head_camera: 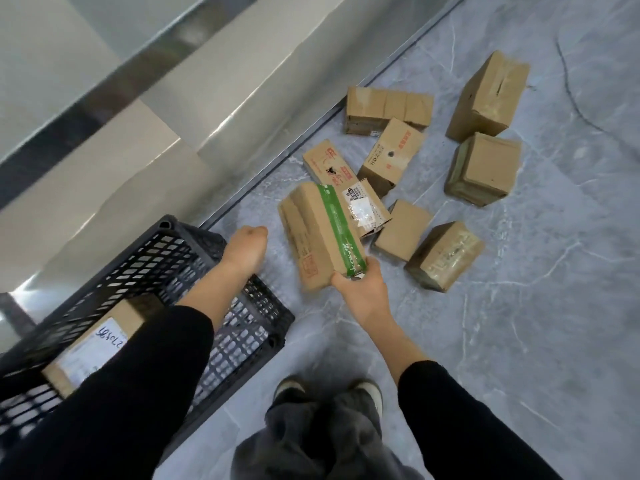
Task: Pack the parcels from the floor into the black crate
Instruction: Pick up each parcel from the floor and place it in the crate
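With R hand point(360, 289) clamped on near corner of green-taped parcel point(318, 233) at 12 o'clock, add L hand point(246, 247) (fingers hidden, state unclear) under far end; swing to black crate point(166, 227), 8 o'clock.

Crate point(194, 233) on the left, one parcel point(100, 344) inside; more parcels point(391, 157) scattered on the floor point(519, 341) to its right.

Both arms are stretched forward and down, forearms bared below black sleeves.
The near end of a green-taped parcel point(322, 233) is gripped between thumb and fingers of the right hand point(360, 289); the left hand point(247, 249) is held out, fingers tucked out of sight.
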